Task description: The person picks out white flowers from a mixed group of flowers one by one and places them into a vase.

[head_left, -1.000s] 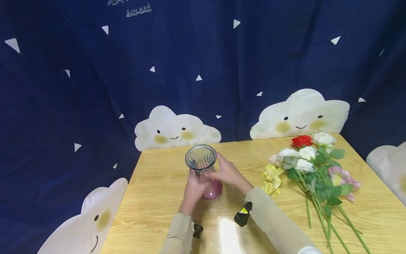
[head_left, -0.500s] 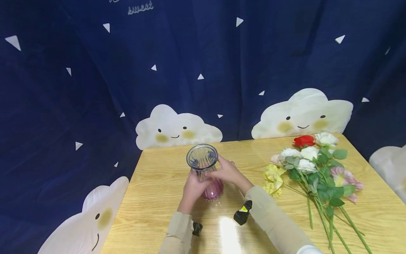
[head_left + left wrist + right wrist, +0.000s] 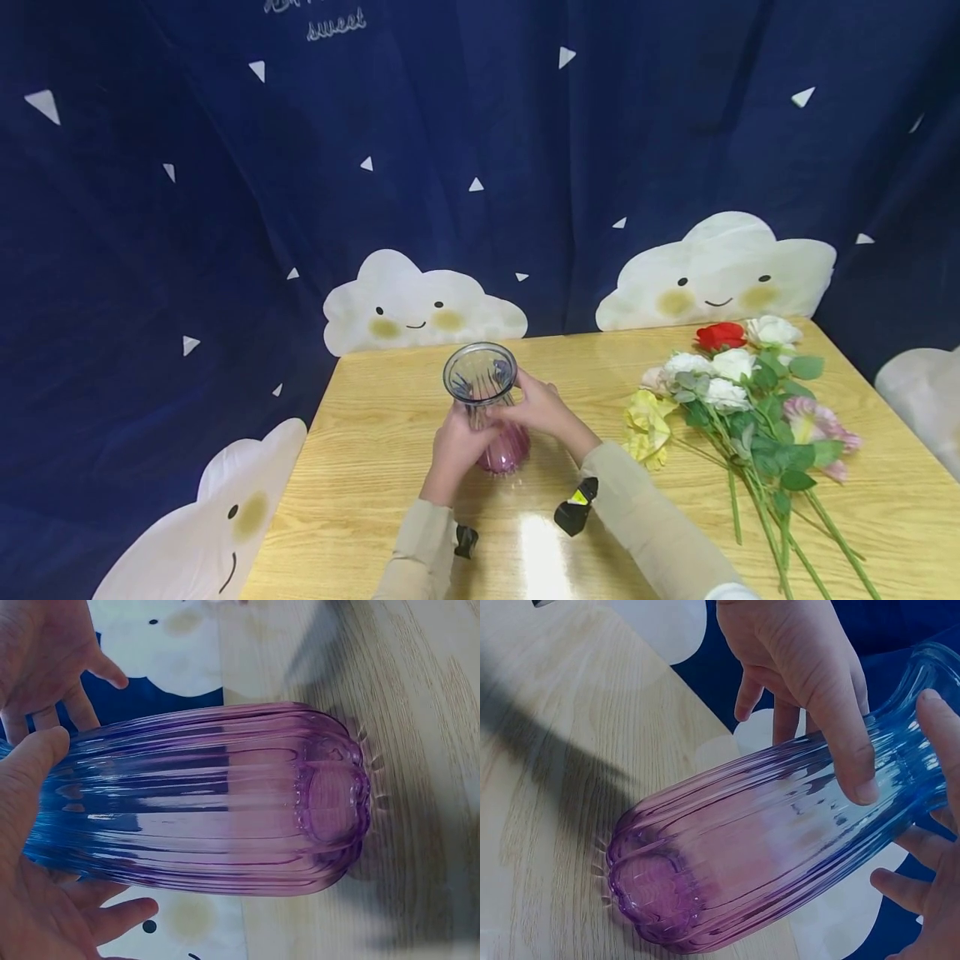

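A ribbed glass vase [image 3: 504,452], blue at its flared neck and pink-purple at its base, stands upright on the wooden table, its round mouth facing up. My left hand [image 3: 456,440] holds it from the left and my right hand [image 3: 542,408] from the right, both near the upper half. In the left wrist view, my left thumb lies over the blue part of the vase [image 3: 225,802], with fingers behind it. The right wrist view shows both thumbs on the near side of the vase [image 3: 742,855]; parts of the fingers are hidden behind the glass.
Several artificial flowers [image 3: 765,450] lie in a heap on the right of the table [image 3: 360,467], with red, white, yellow and pink blooms and long green stems. A dark blue curtain [image 3: 420,117] with cloud prints hangs behind the table.
The view shifts slightly. Both hands keep their hold on the vase, which stays in the same place on the table.
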`<action>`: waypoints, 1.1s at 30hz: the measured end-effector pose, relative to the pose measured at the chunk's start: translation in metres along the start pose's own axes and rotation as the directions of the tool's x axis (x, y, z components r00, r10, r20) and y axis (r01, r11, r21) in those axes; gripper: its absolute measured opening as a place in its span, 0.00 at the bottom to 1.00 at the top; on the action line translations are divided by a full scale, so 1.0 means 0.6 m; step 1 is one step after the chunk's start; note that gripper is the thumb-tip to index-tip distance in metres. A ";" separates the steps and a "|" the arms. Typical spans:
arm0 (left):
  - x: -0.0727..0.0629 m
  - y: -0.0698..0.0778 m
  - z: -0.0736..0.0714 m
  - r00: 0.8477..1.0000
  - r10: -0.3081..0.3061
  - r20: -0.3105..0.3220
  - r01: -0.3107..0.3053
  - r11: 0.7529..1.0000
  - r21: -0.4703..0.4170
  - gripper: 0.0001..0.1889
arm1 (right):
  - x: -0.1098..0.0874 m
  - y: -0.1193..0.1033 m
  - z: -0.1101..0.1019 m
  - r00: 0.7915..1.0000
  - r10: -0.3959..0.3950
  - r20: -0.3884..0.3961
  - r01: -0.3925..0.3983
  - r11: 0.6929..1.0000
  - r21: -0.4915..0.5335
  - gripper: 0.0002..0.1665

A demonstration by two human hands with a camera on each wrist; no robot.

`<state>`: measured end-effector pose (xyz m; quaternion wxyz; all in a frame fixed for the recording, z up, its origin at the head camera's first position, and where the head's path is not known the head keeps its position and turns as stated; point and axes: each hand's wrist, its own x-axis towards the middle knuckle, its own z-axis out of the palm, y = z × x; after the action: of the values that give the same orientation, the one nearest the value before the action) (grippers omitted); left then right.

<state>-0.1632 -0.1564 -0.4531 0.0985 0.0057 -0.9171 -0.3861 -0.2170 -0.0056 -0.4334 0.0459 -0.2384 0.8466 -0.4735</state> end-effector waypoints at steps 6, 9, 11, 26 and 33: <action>-0.002 0.008 0.002 1.000 0.013 0.009 -0.013 0.998 0.059 0.37 | -0.009 0.003 -0.003 1.000 -0.004 -0.021 0.004 1.000 0.001 0.42; -0.004 0.012 0.004 0.999 0.030 0.013 -0.031 0.995 0.094 0.36 | -0.016 0.005 -0.004 0.999 0.003 -0.032 -0.003 1.000 -0.005 0.42; -0.005 0.016 0.004 0.999 0.038 0.012 -0.039 0.992 0.122 0.35 | -0.021 0.005 -0.006 0.999 0.012 -0.038 -0.012 1.000 -0.006 0.42; -0.021 0.046 0.007 0.999 0.032 0.040 -0.041 0.971 0.235 0.35 | -0.057 0.010 -0.019 0.996 0.037 -0.081 -0.036 0.999 0.020 0.42; -0.025 0.054 0.013 0.996 0.056 0.062 -0.069 0.970 0.233 0.33 | -0.072 0.015 -0.025 0.993 0.043 -0.107 -0.044 0.999 -0.001 0.44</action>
<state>-0.1476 -0.1270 -0.4382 0.0842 -0.0223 -0.9585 -0.2715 -0.1864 0.0295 -0.4388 0.0103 -0.1943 0.8537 -0.4831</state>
